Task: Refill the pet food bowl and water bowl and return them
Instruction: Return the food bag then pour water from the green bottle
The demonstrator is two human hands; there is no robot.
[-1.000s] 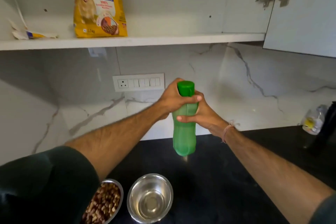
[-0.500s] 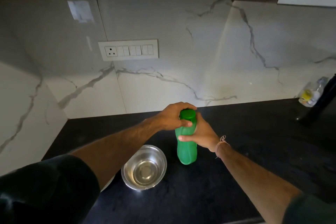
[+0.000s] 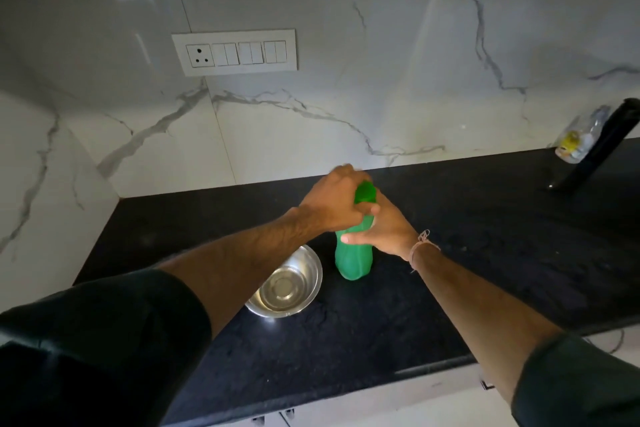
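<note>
A green plastic bottle (image 3: 352,258) stands upright on the black counter (image 3: 346,333). My left hand (image 3: 332,199) grips its green cap (image 3: 365,192) from above. My right hand (image 3: 384,229) holds the bottle's upper body from the right, thumb across its front. Just left of the bottle sits a steel bowl (image 3: 289,284) with a little water at its bottom; my left forearm covers its left rim. The food bowl is hidden behind my left arm.
A white marble backsplash with a switch panel (image 3: 235,52) rises behind the counter. At the far right stand a black faucet-like post (image 3: 595,149) and a clear plastic bag (image 3: 576,139). The counter's front edge (image 3: 346,395) runs below.
The bottle came down from mid-air and now stands on the counter. My view tilted down, so the shelf with the dog food bag left the frame. Both hands stay on the bottle.
</note>
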